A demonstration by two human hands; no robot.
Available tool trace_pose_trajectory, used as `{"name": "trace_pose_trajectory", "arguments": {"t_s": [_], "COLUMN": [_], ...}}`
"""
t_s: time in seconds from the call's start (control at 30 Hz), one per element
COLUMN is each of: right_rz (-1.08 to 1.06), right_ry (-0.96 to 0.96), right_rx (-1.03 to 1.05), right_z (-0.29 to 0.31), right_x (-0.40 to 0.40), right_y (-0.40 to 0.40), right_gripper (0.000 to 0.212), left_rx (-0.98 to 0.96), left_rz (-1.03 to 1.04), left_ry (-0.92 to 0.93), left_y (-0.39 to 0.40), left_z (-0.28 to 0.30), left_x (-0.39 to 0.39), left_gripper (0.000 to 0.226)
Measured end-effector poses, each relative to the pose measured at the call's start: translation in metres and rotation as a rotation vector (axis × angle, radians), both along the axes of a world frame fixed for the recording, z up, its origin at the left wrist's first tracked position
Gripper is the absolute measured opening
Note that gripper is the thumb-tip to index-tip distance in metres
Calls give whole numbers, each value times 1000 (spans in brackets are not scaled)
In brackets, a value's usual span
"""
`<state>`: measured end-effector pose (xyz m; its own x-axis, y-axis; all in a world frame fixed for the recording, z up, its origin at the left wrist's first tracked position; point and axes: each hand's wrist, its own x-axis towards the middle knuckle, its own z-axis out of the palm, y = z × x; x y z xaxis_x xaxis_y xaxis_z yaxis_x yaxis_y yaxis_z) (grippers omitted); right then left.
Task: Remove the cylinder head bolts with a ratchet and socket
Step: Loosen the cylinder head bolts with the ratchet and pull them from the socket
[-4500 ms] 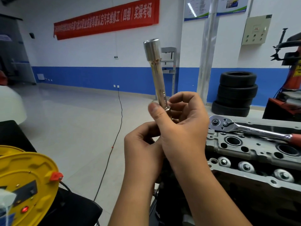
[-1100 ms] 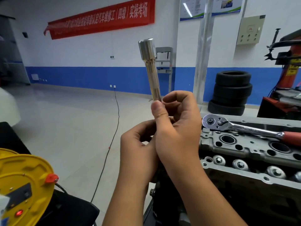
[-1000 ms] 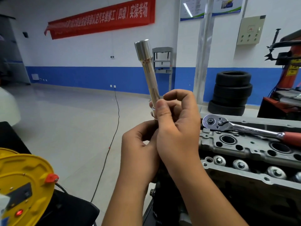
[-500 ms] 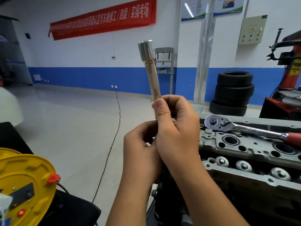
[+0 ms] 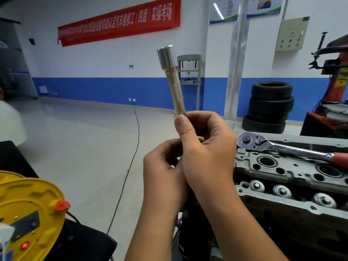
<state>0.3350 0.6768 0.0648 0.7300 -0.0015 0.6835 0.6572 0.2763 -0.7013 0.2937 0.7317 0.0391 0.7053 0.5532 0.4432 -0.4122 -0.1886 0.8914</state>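
Head view, glossy grey floor (image 5: 79,147), blue-banded wall (image 5: 105,89)

Person, head view: two bare forearms, no sleeves visible up to the frame's lower edge. Left hand (image 5: 165,166): no glove, ring, watch or strap seen. Right hand (image 5: 207,153): likewise ungloved; thumbnail short and unpainted. No markings, bands or jewellery at either wrist.
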Motion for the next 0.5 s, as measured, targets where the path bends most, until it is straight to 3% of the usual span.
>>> {"name": "trace_pose_trajectory", "arguments": {"t_s": [0.1, 0.2, 0.4, 0.5], "right_rz": [53, 77, 21, 110], "right_ry": [-5, -12, -39, 1], "right_rx": [-11, -25, -48, -65], "right_z": [1, 0, -1, 2], "right_x": [1, 1, 3, 1], "right_y": [-1, -1, 2, 2], "right_gripper": [10, 15, 10, 18], "left_rx": [-55, -77, -7, 22], "left_rz": [53, 67, -96, 27], "left_ry": [1, -12, 23, 17], "left_y": [0, 0, 1, 3], "left_z": [-2, -4, -1, -4], "left_x": [3, 4, -2, 3], "left_gripper": [22, 30, 31, 25]}}
